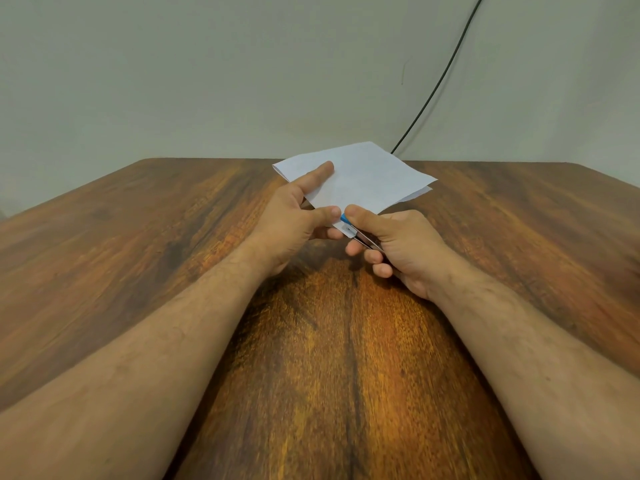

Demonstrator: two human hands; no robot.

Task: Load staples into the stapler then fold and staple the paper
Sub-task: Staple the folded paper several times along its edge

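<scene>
A folded white paper (367,178) is held a little above the wooden table (138,254), its two layers showing at the right corner. My left hand (294,220) grips its near left edge, forefinger stretched along the top and thumb pressing the near corner. My right hand (398,247) is closed around a small stapler (356,235) with a blue tip and metal body. The stapler's jaws sit over the paper's near corner, right beside my left thumb. Most of the stapler is hidden inside my fist.
A thin black cable (440,81) runs down the pale wall (207,81) to the table's far edge behind the paper. Both of my forearms reach in from the near edge.
</scene>
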